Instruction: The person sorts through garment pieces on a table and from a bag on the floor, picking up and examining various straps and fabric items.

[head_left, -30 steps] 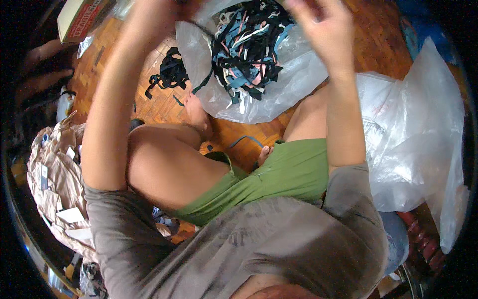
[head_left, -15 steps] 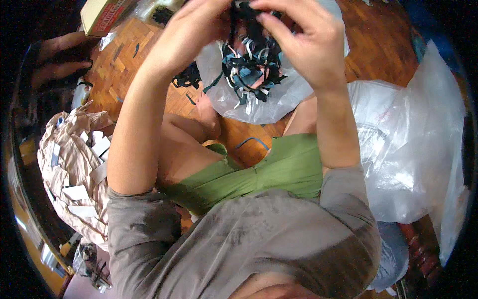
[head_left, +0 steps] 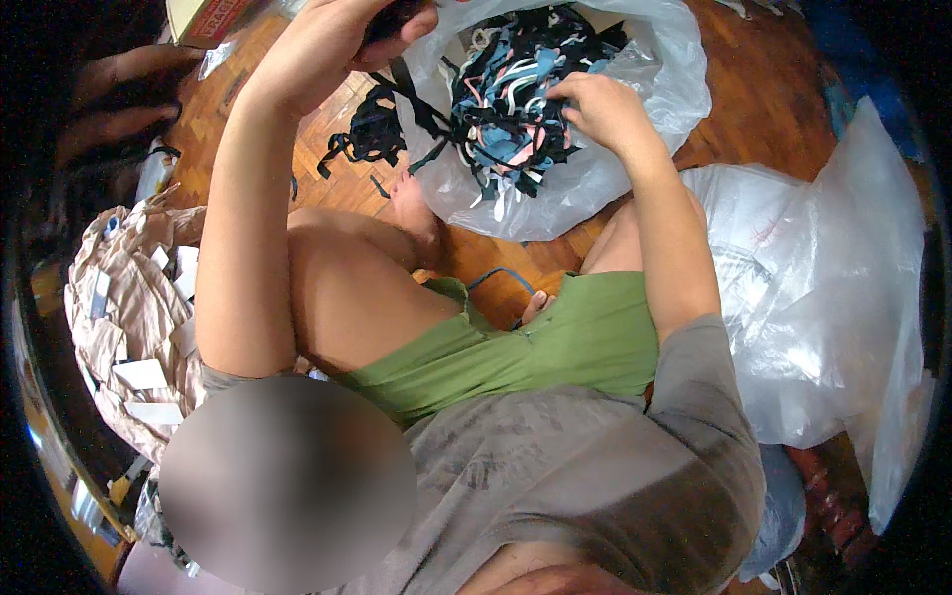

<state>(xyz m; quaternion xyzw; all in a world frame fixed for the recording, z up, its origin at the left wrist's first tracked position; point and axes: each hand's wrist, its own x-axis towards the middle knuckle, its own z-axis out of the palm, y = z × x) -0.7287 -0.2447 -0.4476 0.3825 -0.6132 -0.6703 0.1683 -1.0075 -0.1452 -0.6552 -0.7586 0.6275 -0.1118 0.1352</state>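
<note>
A heap of narrow fabric strips [head_left: 511, 74] in black, blue, pink and white lies in an open clear plastic bag [head_left: 654, 129] on the floor between my legs. My left hand [head_left: 382, 40] is raised at the upper left of the bag, its fingers curled around black fabric strips. A long black strip [head_left: 426, 114] trails from near this hand down to the heap. My right hand [head_left: 605, 109] reaches over the heap's right side, fingertips closed on strips there. Part of what my left hand holds is cut off by the upper edge.
A tangle of black strips [head_left: 369, 134] lies on the wooden floor [head_left: 764, 99] left of the bag. Beige crumpled cloth with white pieces [head_left: 139, 327] sits at my left. A large filled plastic bag [head_left: 803, 297] stands at my right. A cardboard box [head_left: 203, 20] is at upper left.
My hands, close together above the heap before, have moved apart. The left went to the left with black strips; the right came down onto the heap. More of the bag's contents shows.
</note>
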